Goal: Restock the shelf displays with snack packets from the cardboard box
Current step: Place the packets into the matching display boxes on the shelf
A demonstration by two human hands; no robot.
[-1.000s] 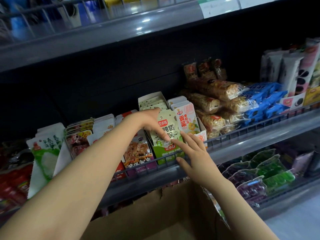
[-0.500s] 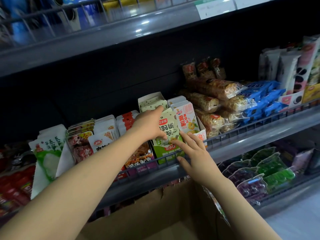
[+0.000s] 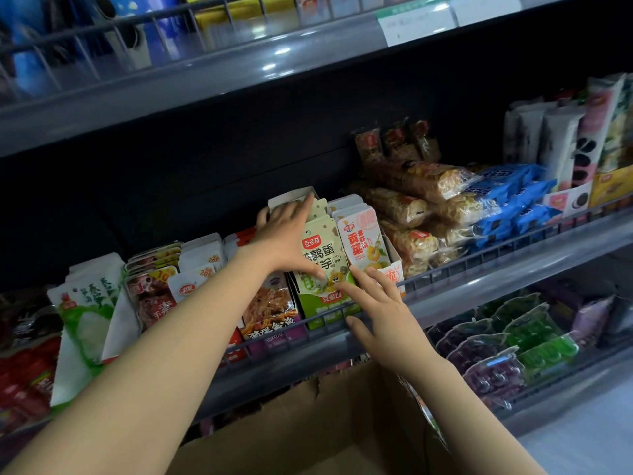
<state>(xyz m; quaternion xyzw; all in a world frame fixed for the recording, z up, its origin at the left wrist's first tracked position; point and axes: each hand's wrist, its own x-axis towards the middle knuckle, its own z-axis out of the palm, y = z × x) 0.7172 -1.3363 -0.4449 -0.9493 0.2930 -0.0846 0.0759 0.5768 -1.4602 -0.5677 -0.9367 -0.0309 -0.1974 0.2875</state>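
Observation:
A green display carton (image 3: 323,305) stands on the middle shelf behind the wire rail (image 3: 479,260), filled with green-and-white snack packets (image 3: 325,246). My left hand (image 3: 286,234) lies over the top of that row. Its fingers stretch straight toward the carton's back flap and its thumb presses on the front packet's face. My right hand (image 3: 380,303) is spread at the carton's front right corner, fingertips touching the front packet's lower edge, thumb by the rail. The open cardboard box (image 3: 308,426) sits below my arms, and I cannot see what is inside it.
A carton of white-and-yellow packets (image 3: 363,241) stands right beside the green one, with an orange-and-purple carton (image 3: 270,310) on its left. Wrapped cracker rolls (image 3: 411,207) and blue packs (image 3: 507,200) lie to the right. Jelly cups (image 3: 513,341) fill the lower shelf, under an upper shelf edge (image 3: 239,73).
My left hand has slid from the front packet's top toward the back of the carton, with its fingers stretched out. My right hand has stayed at the carton's front.

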